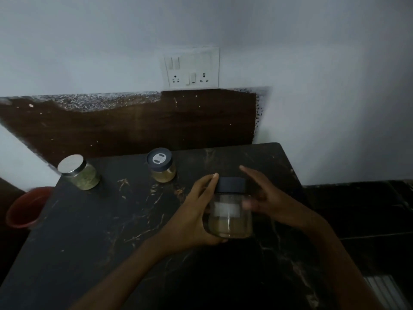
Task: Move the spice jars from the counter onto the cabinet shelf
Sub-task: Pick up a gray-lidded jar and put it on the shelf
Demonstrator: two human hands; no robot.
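I see the nearest jar point(232, 220) over the right half of the counter point(89, 231), between the two hands. It is clear glass with a dark blue screw lid and a white label on the side facing me. Yellowish-brown powder fills roughly its bottom third. I cannot tell whether its base rests on the counter or hangs just above it.

The left hand point(196, 211) grips it: the thumb curls under the lower edge, the palm wraps the left side and a fingertip reaches up to the lid. The right hand point(266, 195) is spread beside the jar's right side with its fingers stretched out. Its lower fingers are blurred against the glass, so I cannot say if they touch.

Farther back stand two more jars, well apart. A silver-lidded jar point(78, 173) with greenish contents is at the left corner. A second dark-lidded jar point(161, 166) holding tan powder is near the middle of the back edge. The counter is black stone with brownish veins.
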